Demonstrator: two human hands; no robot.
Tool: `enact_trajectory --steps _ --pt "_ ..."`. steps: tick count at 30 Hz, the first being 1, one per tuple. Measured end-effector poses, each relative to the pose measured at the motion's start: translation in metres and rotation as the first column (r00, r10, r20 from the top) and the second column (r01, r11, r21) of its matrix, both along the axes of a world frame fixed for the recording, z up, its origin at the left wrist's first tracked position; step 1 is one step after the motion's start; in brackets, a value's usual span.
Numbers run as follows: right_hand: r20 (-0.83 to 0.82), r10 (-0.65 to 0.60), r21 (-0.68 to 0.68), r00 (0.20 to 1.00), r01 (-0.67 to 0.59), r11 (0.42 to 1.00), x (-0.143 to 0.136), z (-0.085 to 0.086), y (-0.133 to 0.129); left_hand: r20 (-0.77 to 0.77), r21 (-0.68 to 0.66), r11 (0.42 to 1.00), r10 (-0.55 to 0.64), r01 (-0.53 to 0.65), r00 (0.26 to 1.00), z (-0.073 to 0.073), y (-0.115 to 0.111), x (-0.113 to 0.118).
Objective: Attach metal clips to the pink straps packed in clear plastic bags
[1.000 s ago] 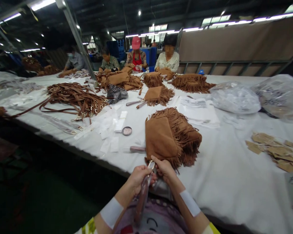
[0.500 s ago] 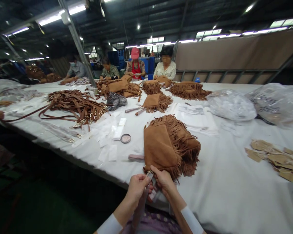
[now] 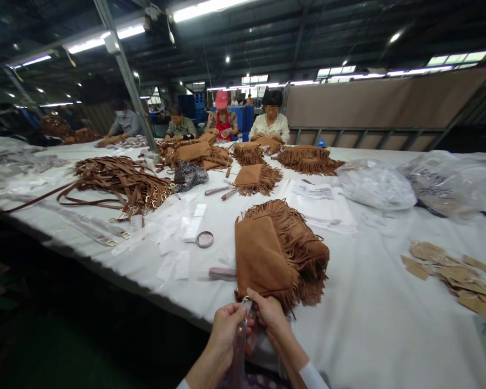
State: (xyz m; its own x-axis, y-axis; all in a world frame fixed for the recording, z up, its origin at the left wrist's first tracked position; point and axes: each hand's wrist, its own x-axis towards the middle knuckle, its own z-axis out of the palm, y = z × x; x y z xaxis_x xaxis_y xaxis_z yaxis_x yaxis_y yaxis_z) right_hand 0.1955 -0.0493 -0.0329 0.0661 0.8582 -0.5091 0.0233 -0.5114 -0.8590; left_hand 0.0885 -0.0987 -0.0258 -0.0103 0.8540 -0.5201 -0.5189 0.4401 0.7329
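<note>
- At the bottom centre of the frame, the left hand [image 3: 225,323] and right hand [image 3: 269,313] meet, both pinched on a strap clasp [image 3: 246,303].
- The fringed bag [image 3: 276,254] lies just above on the counter [image 3: 372,302], closed, contents hidden.
- Clear plastic bags [image 3: 375,183] at right hold white items.

Dim factory hall, dark roof with fluorescent strip lights [image 3: 204,7], slanted steel post [image 3: 125,70], brown partition wall [image 3: 372,102], long white-covered surface [image 3: 372,292], dark floor [image 3: 65,335]

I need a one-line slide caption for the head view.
Both hands, left hand and right hand, pinch a metal clasp on the brown fringed suede bag.
</note>
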Motion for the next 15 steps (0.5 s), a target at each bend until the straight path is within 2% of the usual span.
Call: enact_trajectory --steps 4,6,8,10,15 --pt "-0.001 -0.008 -0.012 1.000 0.008 1.000 -0.001 0.001 -0.001 0.028 0.019 1.000 -0.014 0.013 1.000 -0.001 0.004 0.004" --pt "0.005 -0.007 -0.016 1.000 0.007 1.000 -0.001 0.002 -0.002 0.166 -0.050 0.999 0.007 0.002 0.986 0.002 0.005 0.004" --pt "0.008 -0.002 -0.023 1.000 0.002 1.000 0.000 0.004 -0.002 0.370 -0.178 0.983 0.034 0.035 0.929 0.006 0.005 0.000" --pt "0.006 0.005 -0.034 1.000 -0.005 0.999 0.000 0.006 -0.003 0.530 -0.272 0.955 0.043 0.121 0.847 0.013 0.004 -0.009" --pt "0.007 0.014 -0.040 1.000 -0.014 0.999 0.000 0.007 -0.005 0.704 -0.314 0.904 0.015 0.292 0.710 0.025 0.003 -0.036"
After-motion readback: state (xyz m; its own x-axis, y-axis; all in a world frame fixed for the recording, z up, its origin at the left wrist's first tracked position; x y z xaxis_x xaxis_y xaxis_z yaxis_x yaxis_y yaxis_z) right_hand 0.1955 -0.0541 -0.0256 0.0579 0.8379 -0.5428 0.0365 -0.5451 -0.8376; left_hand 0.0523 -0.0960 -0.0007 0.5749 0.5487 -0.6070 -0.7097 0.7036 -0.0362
